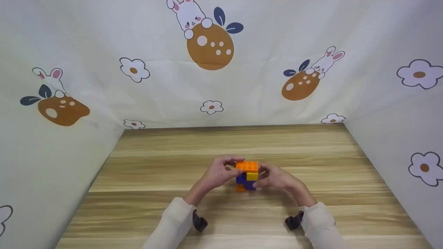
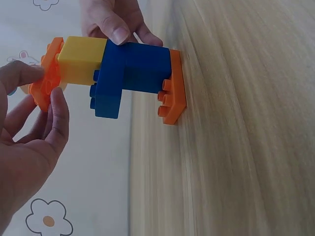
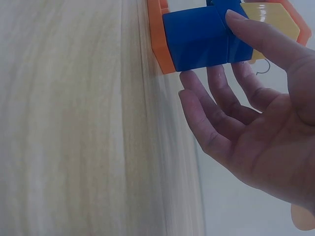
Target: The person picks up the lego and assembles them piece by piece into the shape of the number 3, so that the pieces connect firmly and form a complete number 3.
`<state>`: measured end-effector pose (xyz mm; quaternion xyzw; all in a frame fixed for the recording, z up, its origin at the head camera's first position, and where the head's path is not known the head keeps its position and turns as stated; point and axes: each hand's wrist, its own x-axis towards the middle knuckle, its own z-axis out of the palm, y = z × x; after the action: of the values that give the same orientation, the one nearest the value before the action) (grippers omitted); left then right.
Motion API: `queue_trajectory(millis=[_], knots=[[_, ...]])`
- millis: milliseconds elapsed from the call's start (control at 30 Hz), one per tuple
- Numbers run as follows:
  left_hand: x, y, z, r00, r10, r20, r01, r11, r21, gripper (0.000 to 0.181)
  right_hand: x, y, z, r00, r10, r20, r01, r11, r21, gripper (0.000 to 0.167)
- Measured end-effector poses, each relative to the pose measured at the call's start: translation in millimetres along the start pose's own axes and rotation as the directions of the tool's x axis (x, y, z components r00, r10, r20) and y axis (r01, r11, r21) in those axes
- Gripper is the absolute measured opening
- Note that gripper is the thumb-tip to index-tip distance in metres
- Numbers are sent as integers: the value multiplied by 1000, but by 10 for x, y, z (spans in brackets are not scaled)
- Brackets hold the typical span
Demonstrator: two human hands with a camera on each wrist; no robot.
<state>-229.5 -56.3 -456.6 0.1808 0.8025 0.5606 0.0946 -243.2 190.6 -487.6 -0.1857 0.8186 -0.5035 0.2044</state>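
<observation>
A stack of toy building bricks stands upright on the wooden table. An orange plate brick (image 2: pixel 176 93) forms its base, with a blue brick (image 2: pixel 146 66) on it. A second blue brick (image 2: pixel 109 83) lies above, jutting out to one side, and a yellow brick (image 2: pixel 81 59) sits over that. At the top is another orange brick (image 1: pixel 247 166), which my left hand (image 1: pixel 221 172) pinches between thumb and fingers. From the other side my right hand (image 1: pixel 276 177) holds the stack at the blue bricks, its thumb on one face and fingertips at another.
The wood-grain table (image 1: pixel 155 214) runs back to a pale cloth wall (image 1: pixel 166 93) printed with rabbits and flowers. Similar cloth encloses the left and right sides. A black strap piece shows at each sleeve cuff (image 1: pixel 316 214).
</observation>
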Motion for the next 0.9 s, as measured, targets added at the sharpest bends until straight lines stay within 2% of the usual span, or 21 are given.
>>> queue_trajectory(millis=[200,367,600,767,900], knots=[[14,-8,42,999,-15,-37,14,1000,-10,39,5,13,4,1000,7,-5,-7,1000,-11,48],[14,-16,59,998,-35,-59,35,999,-10,33,11,15,13,1000,13,-3,-13,1000,-10,49],[29,16,39,996,-75,-44,76,997,17,32,13,19,14,1000,15,-3,-15,1000,-15,50],[57,33,21,999,-30,-26,31,999,44,33,11,21,6,1000,6,12,-6,1000,20,49],[88,51,-6,999,-47,3,47,997,64,34,15,26,3,1000,11,15,-11,999,31,47]])
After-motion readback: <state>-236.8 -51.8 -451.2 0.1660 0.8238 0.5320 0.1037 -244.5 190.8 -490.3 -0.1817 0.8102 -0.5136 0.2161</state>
